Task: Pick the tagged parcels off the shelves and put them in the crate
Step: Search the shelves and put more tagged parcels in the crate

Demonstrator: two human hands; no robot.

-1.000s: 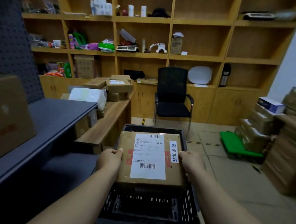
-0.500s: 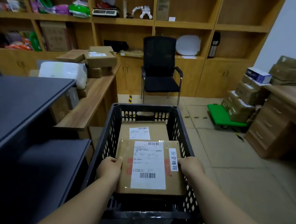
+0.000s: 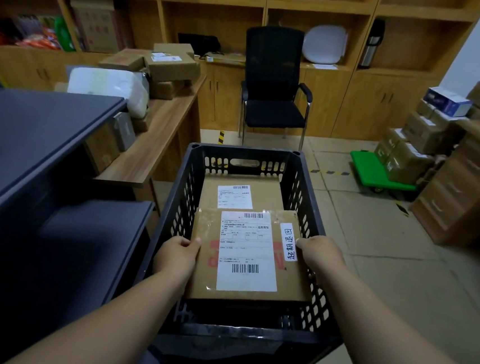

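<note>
My left hand [image 3: 177,256] and right hand [image 3: 321,252] grip one tagged parcel [image 3: 250,256] by its sides, low in the centre of the frame inside the black crate [image 3: 312,206]. A second parcel [image 3: 242,193] lies beneath it.

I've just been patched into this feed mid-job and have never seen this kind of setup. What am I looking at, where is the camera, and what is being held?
There is no machine here: a person works with bare hands, and the single wide-angle camera sits on their head, looking forward and down. The left hand and right hand grip opposite sides of a cardboard parcel with a white shipping label and a small handwritten tag. They hold it inside a black slotted crate on the floor, above another labelled parcel lying in it. Behind are a black chair, a wooden desk with more boxes, and wooden shelves.
</note>
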